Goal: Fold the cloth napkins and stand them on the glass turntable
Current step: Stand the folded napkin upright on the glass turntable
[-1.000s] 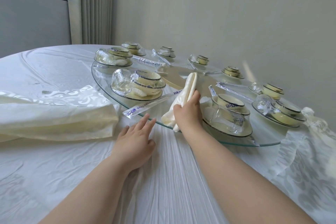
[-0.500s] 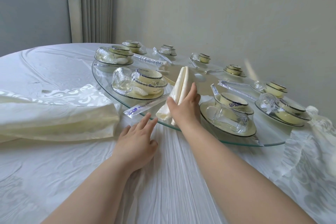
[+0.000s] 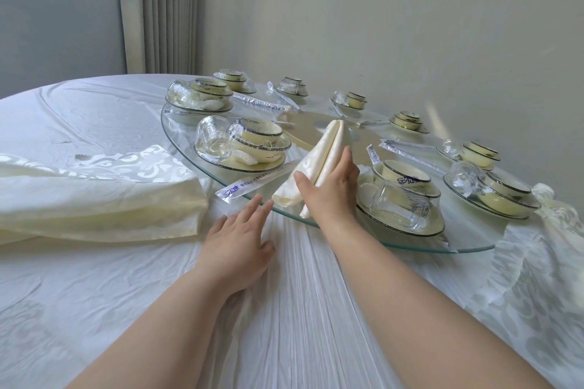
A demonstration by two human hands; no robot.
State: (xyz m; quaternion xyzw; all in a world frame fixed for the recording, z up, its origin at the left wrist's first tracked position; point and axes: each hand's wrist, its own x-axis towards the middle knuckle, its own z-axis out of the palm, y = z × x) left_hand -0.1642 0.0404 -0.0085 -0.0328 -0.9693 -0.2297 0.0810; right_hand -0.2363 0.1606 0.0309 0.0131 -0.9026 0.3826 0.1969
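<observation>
- The right hand (image 3: 328,189) grips a folded napkin (image 3: 319,161), centre frame, upright on the near edge of the glass turntable (image 3: 410,243).
- The left hand (image 3: 240,243), fingers spread and empty, rests on the tablecloth (image 3: 94,262) just below.

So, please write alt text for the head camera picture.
A person's right hand stands a folded cream napkin on the near edge of a glass turntable set with wrapped dishes. The left hand rests open on the white tablecloth beside it.
</observation>
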